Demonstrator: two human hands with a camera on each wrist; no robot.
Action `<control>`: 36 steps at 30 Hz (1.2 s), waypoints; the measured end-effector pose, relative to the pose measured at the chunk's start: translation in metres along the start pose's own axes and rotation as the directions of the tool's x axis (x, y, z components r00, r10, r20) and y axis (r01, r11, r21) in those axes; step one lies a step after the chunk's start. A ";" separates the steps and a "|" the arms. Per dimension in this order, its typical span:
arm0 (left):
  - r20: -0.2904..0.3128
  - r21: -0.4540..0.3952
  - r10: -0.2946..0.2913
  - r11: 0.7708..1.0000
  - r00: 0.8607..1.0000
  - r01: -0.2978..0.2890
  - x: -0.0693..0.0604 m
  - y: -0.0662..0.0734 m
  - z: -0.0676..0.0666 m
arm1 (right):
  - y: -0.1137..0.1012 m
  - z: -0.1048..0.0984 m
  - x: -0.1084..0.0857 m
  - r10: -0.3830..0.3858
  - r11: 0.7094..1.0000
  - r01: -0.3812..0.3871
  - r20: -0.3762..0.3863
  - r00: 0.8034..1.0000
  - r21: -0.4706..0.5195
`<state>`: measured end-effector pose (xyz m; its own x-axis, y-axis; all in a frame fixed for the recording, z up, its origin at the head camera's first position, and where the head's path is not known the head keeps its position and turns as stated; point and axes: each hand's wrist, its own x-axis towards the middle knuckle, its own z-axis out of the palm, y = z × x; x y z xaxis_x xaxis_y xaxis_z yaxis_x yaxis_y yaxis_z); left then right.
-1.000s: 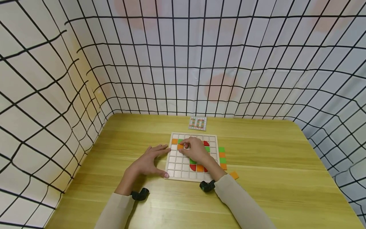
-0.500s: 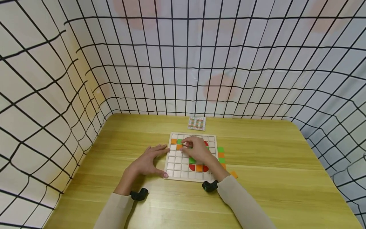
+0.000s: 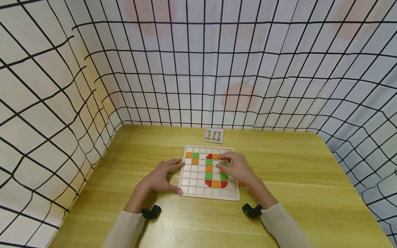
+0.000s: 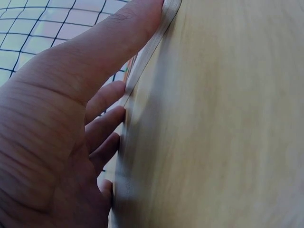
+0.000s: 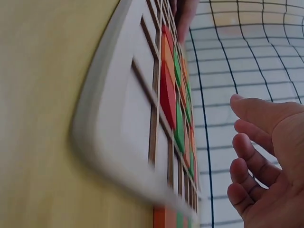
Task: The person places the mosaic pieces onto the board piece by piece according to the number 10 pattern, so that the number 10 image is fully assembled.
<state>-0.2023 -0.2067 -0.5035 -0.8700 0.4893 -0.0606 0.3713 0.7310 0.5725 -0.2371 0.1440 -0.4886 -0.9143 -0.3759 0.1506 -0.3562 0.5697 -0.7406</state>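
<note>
A white gridded board (image 3: 192,189) lies on the table, with red, green and orange tiles set in its cells. Two orange tiles and a green tile (image 3: 195,155) sit at its upper left; a ring-like group of tiles, including an orange tile (image 3: 209,168), stands right of its middle. At the board's left edge rests my left hand (image 3: 159,176), thumb at the near corner and fingers spread along the side. Over the right part hovers my right hand (image 3: 238,168), covering some cells. The right wrist view shows its fingers loosely bent with nothing between them.
Behind the board lies a small card with a coloured grid pattern (image 3: 214,135). Loose orange tiles (image 3: 250,192) lie beside the board's right edge, partly hidden by the right arm. Black-lined netting (image 3: 198,82) encloses the table's back and sides.
My right hand has moved right, from the upper-left tiles to the board's right side, uncovering the middle cells. The left hand stays at the left edge.
</note>
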 end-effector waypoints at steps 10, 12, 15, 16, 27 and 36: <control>-0.002 -0.003 0.015 1.000 1.000 -0.015 0.000 0.000 -0.001 | 0.024 -0.033 -0.032 0.059 0.996 -0.062 -0.042 0.997 -0.070; 0.000 -0.001 0.014 1.000 1.000 -0.014 0.000 0.000 -0.001 | 0.031 -0.037 -0.036 0.070 0.994 -0.073 -0.047 0.996 -0.076; -0.002 0.002 0.015 1.000 1.000 -0.015 0.000 -0.001 -0.001 | 0.042 -0.042 -0.042 0.088 0.992 -0.091 -0.040 0.995 -0.088; -0.003 0.001 0.016 1.000 1.000 -0.016 0.000 -0.001 0.000 | 0.046 -0.043 -0.044 0.103 0.990 -0.106 -0.039 0.994 -0.089; 0.000 0.005 -0.001 1.000 1.000 0.001 -0.001 -0.001 -0.001 | 0.065 -0.047 -0.047 0.148 0.986 -0.145 0.032 0.988 -0.086; 0.003 0.007 0.002 1.000 1.000 -0.002 -0.001 -0.001 -0.001 | 0.072 -0.050 -0.047 0.168 0.979 -0.167 0.000 0.986 -0.112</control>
<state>-0.2020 -0.2086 -0.5032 -0.8683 0.4922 -0.0618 0.3755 0.7336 0.5665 -0.2296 0.2395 -0.5165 -0.9612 -0.2750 0.0234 -0.2176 0.7030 -0.6771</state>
